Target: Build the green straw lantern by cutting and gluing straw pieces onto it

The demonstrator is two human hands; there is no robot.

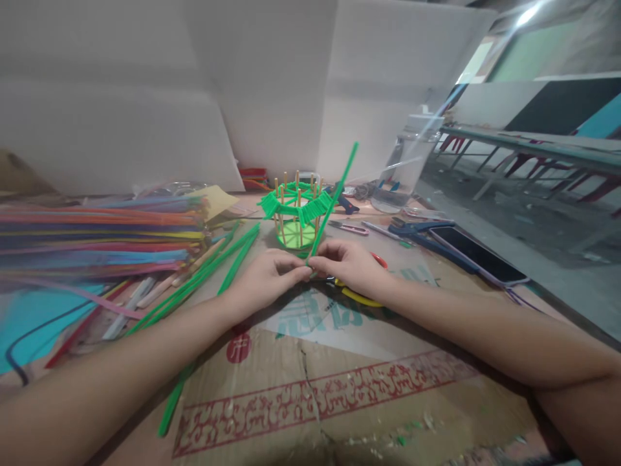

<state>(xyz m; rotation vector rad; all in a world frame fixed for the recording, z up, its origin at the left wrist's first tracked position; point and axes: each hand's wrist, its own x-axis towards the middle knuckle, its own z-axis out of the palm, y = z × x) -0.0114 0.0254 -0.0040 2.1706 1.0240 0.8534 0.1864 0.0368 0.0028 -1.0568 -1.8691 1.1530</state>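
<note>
Between the fingertips of my left hand (272,278) and my right hand (347,265) is the lower end of a green pipe cleaner (338,194). Its long end slants up and to the right. Both hands are closed in a pinch, thumbs almost touching. Just behind them stands a small round structure (297,210) with a green base, upright wooden sticks and a fringed green ring around them. A pair of scissors with yellow and red handles (361,298) lies partly hidden under my right hand. More green pipe cleaners (204,275) lie beside my left forearm.
Bundles of coloured pipe cleaners (97,236) cover the left side. At the right lie a phone (478,255), a dark blue tool (436,239) and a pink cutter (349,228). A clear water container (402,162) stands behind, before white boards (272,84). Printed cardboard (291,414) covers the table.
</note>
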